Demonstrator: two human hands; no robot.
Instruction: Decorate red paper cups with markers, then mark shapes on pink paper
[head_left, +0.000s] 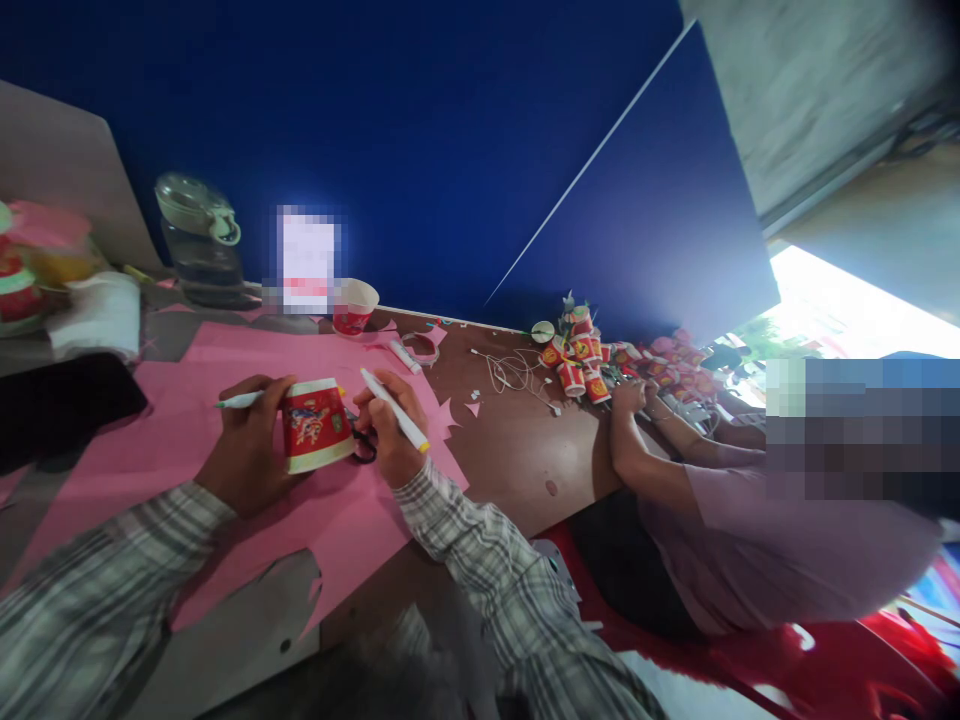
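Note:
My left hand is closed around a red paper cup with a printed colour figure, tilted above the pink paper. A thin white marker with a green tip also sticks out of that hand. Between the fingers of my right hand is a white marker with a yellow end, just right of the cup. Its upper end points toward the cup; I cannot tell whether it touches. Behind the cup, black scissors handles show in part.
A water bottle, a second paper cup and a black phone surround the pink paper. Farther right lie white earphones and a stack of red cups. A co-worker's arms rest at the table's right side.

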